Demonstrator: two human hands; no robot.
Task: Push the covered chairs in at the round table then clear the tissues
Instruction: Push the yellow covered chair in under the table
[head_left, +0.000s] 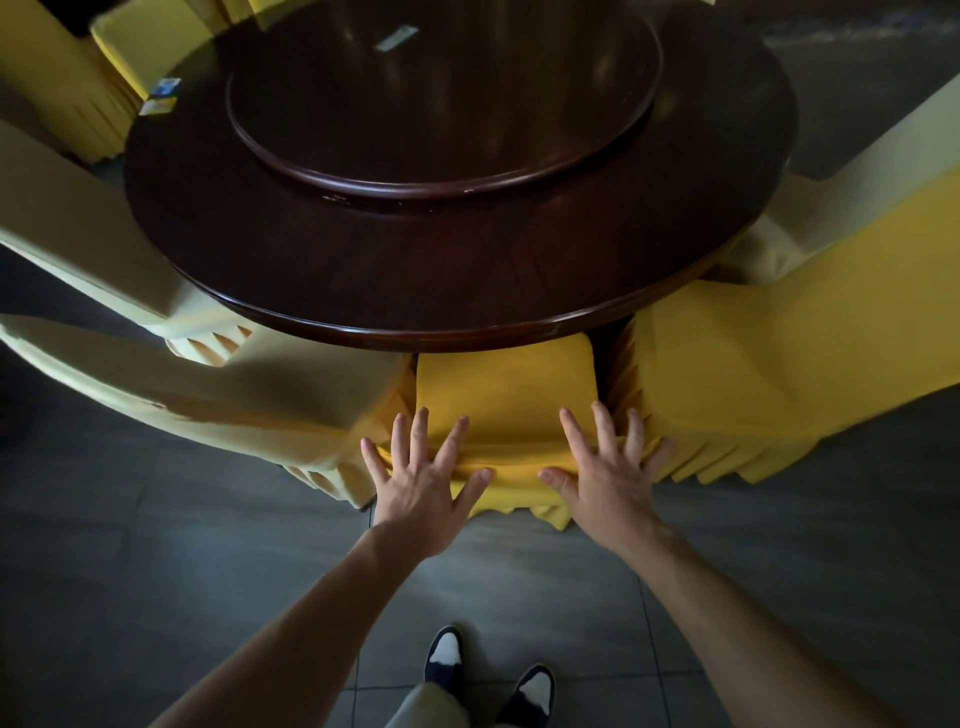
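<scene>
A yellow-covered chair (506, 395) stands right in front of me, its seat partly under the edge of the dark round table (363, 270). My left hand (423, 483) lies flat with fingers spread on the left of the chair's top edge. My right hand (608, 473) lies flat the same way on the right of that edge. Small tissue packets (163, 96) sit near the table's far left rim, and a pale flat packet (397, 39) lies on the raised turntable (447, 104).
Pale yellow covered chairs (171, 384) crowd the table's left side and another yellow covered chair (779, 353) stands at the right. More covered chairs (67, 88) stand at the far left. Grey floor tiles (156, 545) and my shoes (488, 675) lie below.
</scene>
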